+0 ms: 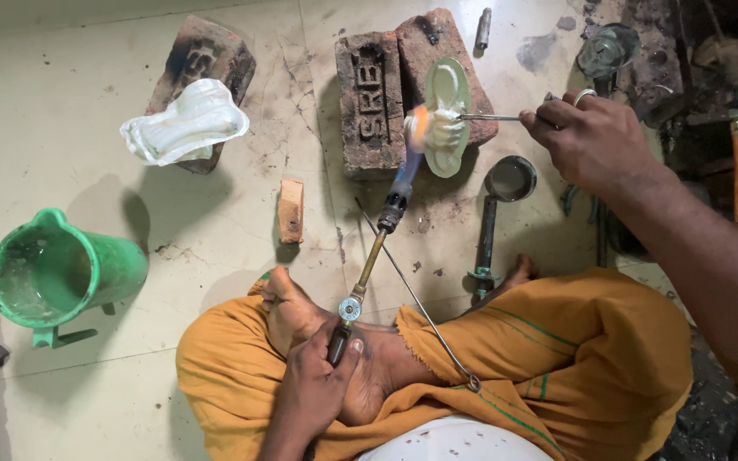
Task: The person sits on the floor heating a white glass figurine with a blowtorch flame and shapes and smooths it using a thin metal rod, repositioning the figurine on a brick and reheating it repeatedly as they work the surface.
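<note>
While the person sits cross-legged on the tiled floor (87, 128), the things spread out before them run as follows. Near the floor's left edge lies a green plastic jug (61, 271) on its side. Further in, a white moulded piece (185, 128) rests on a dark brick (207, 64), untouched by the flame. A small wooden block (290, 209) stands just ahead of the bare foot. The left hand (313, 393) is clenched around the handle of a gas torch (377, 248), whose blue flame reaches up to a pale green moulded piece (446, 119) propped on two red bricks (403, 85). An orange glow shows on that piece's left side, so the heating looks under way rather than finished; how much of the seam is already done is hard to tell from here. The right hand (595, 141), wearing a ring, pinches a thin metal rod (493, 117) whose tip touches the heated piece. Below it a small metal ladle (506, 183) lies on the floor.
</note>
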